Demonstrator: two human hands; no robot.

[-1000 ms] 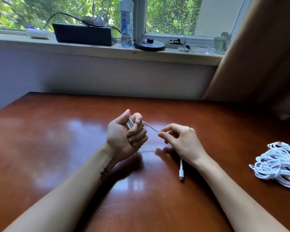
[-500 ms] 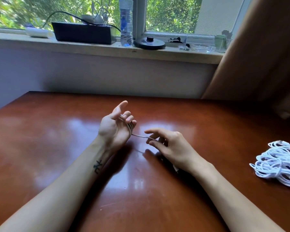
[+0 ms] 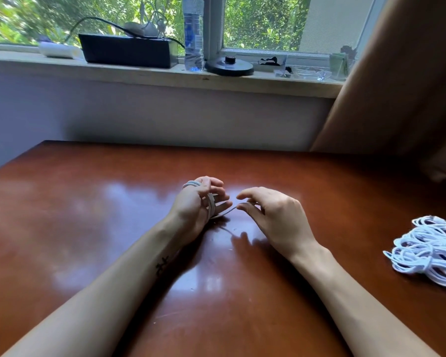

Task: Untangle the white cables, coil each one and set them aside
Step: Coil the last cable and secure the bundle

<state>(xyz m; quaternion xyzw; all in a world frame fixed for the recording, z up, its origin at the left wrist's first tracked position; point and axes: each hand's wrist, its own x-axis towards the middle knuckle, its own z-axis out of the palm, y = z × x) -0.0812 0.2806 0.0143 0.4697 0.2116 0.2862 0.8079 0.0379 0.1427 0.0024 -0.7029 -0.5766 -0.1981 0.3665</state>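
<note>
Wrapped in several turns of white cable, the left hand serves as the spool. The loops run over its knuckles and across the fingers, which bend loosely round them, and the hand sits low over the middle of the table. From the lowest turn a short free strand runs rightward to the right hand, whose thumb and forefinger pinch it, while the other fingers arch above and hold nothing. The strand's end and its plug are hidden under that hand, so I cannot tell how much remains to wind, though it looks like little. Well apart, at the table's right edge, lies a heap of white cables, partly cut off by the frame. Several seem bundled, but whether all are coiled is not clear from here.

By my judgement the step in hand is the coiling of one cable, close to its finish. The next move calls for the right hand to carry the strand round the left hand's fingers under light tension. It should then slip the coil off without letting the turns spring loose and lay it beside the heap at the right edge
</note>
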